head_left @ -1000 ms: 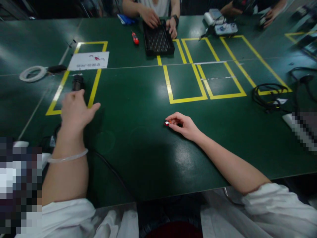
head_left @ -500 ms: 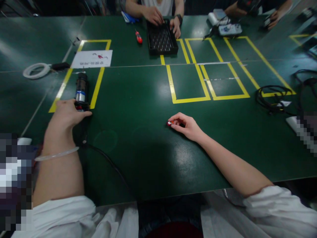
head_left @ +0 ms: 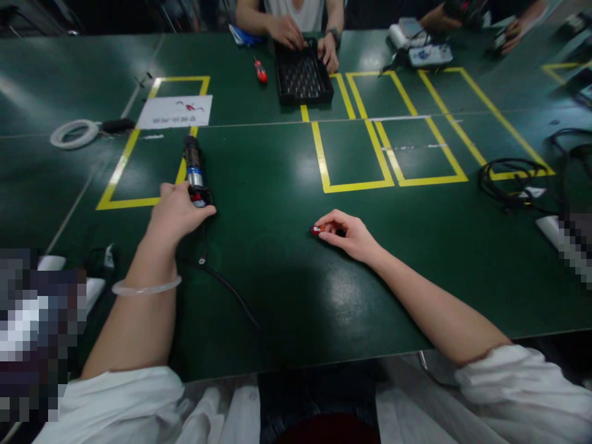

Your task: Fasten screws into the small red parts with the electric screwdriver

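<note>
Left hand [head_left: 178, 211], left of frame centre: grip closed on the lower end of a dark cylindrical device [head_left: 194, 168]. Right hand [head_left: 346, 235], mid-frame: grip pinching a small red piece [head_left: 316, 230].

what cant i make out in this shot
All in the head view:
- tool: its near end is partly covered by the left hand.
- red part: too small to identify, and partly covered by the right hand.
- sheet: too blurred to read.
- tray: its contents are too small to tell apart.
- co-worker opposite: cut off by the top edge.
</note>
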`<state>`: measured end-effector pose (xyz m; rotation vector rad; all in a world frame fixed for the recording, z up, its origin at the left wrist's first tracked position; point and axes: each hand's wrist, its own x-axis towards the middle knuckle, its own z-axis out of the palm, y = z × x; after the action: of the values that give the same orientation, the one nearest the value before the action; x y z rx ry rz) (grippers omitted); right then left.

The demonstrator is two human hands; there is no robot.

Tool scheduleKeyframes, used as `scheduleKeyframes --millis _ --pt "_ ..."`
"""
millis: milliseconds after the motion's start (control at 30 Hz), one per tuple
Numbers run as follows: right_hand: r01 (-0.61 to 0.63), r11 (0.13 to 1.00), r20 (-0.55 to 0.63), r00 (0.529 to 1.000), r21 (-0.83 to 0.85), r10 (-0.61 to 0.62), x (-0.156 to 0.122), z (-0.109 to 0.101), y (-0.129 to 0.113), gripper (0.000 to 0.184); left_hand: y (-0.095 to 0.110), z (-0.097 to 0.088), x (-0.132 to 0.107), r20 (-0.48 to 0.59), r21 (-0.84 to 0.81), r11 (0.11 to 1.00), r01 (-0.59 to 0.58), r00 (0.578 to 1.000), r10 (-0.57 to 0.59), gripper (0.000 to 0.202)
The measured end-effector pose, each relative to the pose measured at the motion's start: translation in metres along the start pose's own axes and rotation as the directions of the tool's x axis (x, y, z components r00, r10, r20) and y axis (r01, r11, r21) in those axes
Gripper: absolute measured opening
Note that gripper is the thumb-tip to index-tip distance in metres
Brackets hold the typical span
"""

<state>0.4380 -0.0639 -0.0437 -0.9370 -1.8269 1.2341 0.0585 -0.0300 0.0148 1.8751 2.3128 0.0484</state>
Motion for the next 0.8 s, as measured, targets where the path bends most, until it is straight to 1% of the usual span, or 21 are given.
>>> scheduleKeyframes --millis 100,233,300,367,467,567,633,733,800 --pt "-0.003 1.000 -0.007 1.000 0.005 0.003 0.000 0.000 0.000 0.019 0.031 0.007 -0.010 -0.004 0.011 0.999 -0.039 0.999 0.039 0.069" --pt "0.006 1.000 -0.016 1.000 0.002 -0.006 0.000 0.001 0.002 0.020 0.072 0.021 -0.027 -0.035 -0.001 0.983 -0.183 0.983 0.182 0.073" --pt "0.021 1.000 -0.034 0.999 0.014 -0.020 0.001 0.003 0.003 0.022 0.092 0.029 -0.038 -0.051 -0.032 0.966 -0.258 0.965 0.257 0.073" --pt "0.051 0.998 -0.062 0.997 0.023 -0.049 0.001 0.004 0.004 0.024 0.111 0.038 -0.050 -0.073 -0.077 0.937 -0.341 0.939 0.336 0.073" --pt "0.110 0.993 -0.090 0.990 -0.033 -0.113 0.001 0.004 0.004 0.016 0.134 0.049 -0.065 -0.102 -0.125 0.882 -0.454 0.890 0.444 0.074" --pt "0.167 0.974 -0.097 0.978 -0.155 -0.184 0.000 0.002 0.003 0.007 0.149 0.057 -0.074 -0.124 -0.126 0.832 -0.540 0.841 0.527 0.072" --pt "0.204 0.951 -0.092 0.969 -0.231 -0.230 -0.001 0.001 0.003 0.006 0.154 0.059 -0.077 -0.138 -0.122 0.805 -0.581 0.813 0.566 0.071" --pt "0.248 0.919 -0.064 0.958 -0.305 -0.279 -0.001 -0.001 0.003 0.008 0.155 0.060 -0.078 -0.145 -0.130 0.781 -0.611 0.791 0.595 0.071" --pt "0.248 0.909 -0.044 0.960 -0.336 -0.278 -0.001 -0.001 0.003 0.008 0.154 0.060 -0.078 -0.138 -0.136 0.775 -0.617 0.786 0.602 0.072"
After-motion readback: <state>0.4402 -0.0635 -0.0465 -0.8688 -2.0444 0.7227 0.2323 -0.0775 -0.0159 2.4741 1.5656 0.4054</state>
